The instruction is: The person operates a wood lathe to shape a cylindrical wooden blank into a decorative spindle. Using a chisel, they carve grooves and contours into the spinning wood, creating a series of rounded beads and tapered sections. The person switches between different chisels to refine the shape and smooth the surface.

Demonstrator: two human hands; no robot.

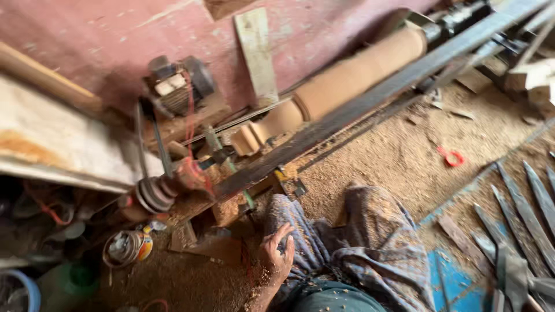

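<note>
Here the left hand point(277, 257) rests on the person's left thigh, fingers loosely spread and curled, gripping nothing; sawdust clings to the wrist and forearm. The right hand is out of view. The legs, in patterned cloth point(358, 248), stretch over a sawdust-covered floor point(399, 156). Just above the knee runs a long dark metal rail point(347, 115) of a wood lathe, and behind it a turned wooden column point(352, 72) lies mounted along the rail, its stepped end towards the belt pulley point(156, 193). An electric motor point(179, 84) sits by the red wall point(104, 40). Long turning chisels point(529, 214) lie on the floor at the right, near a small red ring point(451, 156).
</note>
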